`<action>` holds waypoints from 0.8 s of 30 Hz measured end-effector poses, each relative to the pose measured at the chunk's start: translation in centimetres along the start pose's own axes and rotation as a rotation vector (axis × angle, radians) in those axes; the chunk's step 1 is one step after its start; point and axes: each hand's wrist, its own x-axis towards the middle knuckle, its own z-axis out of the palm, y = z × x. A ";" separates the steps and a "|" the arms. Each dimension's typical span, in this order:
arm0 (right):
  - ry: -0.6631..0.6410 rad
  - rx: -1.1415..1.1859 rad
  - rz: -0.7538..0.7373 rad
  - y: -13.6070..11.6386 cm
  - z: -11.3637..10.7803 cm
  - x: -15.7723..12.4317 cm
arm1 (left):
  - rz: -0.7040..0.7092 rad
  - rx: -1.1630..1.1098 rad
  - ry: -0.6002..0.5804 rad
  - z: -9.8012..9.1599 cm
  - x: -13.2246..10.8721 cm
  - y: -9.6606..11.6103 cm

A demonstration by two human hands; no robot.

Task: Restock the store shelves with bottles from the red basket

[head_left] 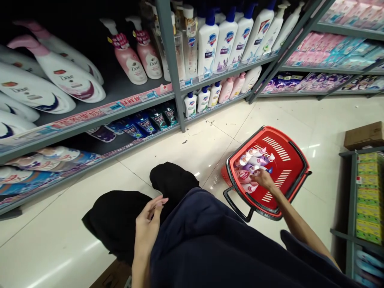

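Head view looks along a supermarket aisle, with grey metal shelving (171, 68) lined with Dove body wash bottles (57, 76) on the left and a pale tiled floor (285, 114) below. On that floor sits a red plastic shopping basket (295, 166), with a small heap of white, pink and purple bottles (250, 162) at one end and the rest of its base bare. The right hand (262, 179) reaches in, its fingers (255, 173) on the heap; whether they grip a bottle, I cannot tell. The left hand (147, 226) is empty above a black-clad knee (115, 224), fingers loosely curled.
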 end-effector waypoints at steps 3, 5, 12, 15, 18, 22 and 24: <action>0.021 0.072 -0.084 -1.9 -6.9 -1.8 | 0.053 -0.023 -0.094 0.8 1.4 1.8; 0.039 0.207 -0.272 -4.8 -11.1 -3.5 | 0.129 -0.026 -0.203 2.6 2.2 4.1; 0.027 0.380 -0.854 -20.0 -14.2 -8.3 | 0.545 -0.094 -0.600 10.0 4.8 13.7; -0.195 0.444 -1.056 -26.7 -10.6 -10.1 | 0.611 -0.199 -0.587 9.6 6.8 14.6; -0.379 0.533 -1.173 -32.2 -5.6 -12.3 | 0.599 -0.351 -0.361 7.2 7.5 12.9; -0.620 0.702 -1.225 -36.2 0.8 -14.5 | 0.509 -0.492 -0.084 2.8 7.0 10.0; -0.702 0.753 -1.258 -36.7 3.4 -15.1 | 0.502 -0.536 -0.002 0.5 6.6 9.9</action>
